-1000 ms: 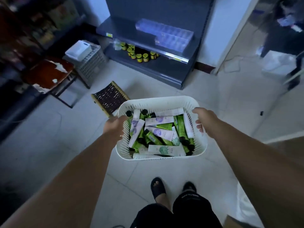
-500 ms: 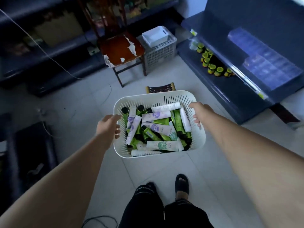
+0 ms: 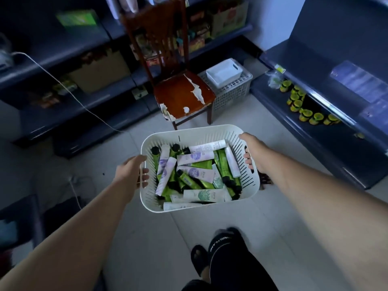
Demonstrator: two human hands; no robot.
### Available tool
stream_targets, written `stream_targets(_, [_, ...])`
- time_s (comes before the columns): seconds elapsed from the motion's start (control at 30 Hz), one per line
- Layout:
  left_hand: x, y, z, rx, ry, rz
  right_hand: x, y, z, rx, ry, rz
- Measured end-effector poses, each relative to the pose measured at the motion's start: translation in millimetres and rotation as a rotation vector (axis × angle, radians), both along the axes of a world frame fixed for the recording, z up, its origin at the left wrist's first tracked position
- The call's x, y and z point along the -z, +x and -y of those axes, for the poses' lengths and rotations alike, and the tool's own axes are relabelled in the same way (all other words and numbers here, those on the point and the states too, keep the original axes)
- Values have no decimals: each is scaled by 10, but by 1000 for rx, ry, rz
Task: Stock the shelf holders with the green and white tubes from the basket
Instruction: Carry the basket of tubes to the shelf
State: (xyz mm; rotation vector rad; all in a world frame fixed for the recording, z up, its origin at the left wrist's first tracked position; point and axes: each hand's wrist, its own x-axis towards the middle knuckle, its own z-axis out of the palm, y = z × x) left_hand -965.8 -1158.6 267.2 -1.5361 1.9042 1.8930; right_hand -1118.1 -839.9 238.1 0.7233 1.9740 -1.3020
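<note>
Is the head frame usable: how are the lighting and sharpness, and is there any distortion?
Head view: dim overall; the white basket and its tubes are brightest and fairly sharp; the left shelves sink into shadow; the clear holders at right are soft with a pale sheen; wide-angle distortion bends straight lines.

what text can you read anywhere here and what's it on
"NELVLAN", roughly, partly cut off: white letters on the black garment at the knee.
Tubes in the basket: logos and print too blurred.
Yellow shelf tag: too small.
Boxes on the back shelves: blurred.
</note>
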Motion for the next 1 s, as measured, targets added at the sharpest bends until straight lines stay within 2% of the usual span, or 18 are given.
stream_targets(0.17, [34,-884,651,14,-14,32,28,-756,637,-59,47,-31])
stream_targets(0.3, [126,-1583,1013,108,-68,19,86,-1507,1041,-134,87,8])
stream_targets(0.47, [124,-2551,1361,141,-45,44,-99,-2435,1437,-128,94,-3])
stream_targets(0.7, [38,-4027,1605,180,-23,40,-209,-3671,1565,-20,78,-8])
stream_targets(0.83, [228,-4901,1723,286,-16,12,-170,-4419,1591,106,72,0])
stream_targets(1.0, [406,-5879,1769,309,-5,28,30,-5342,1484,232,80,-3])
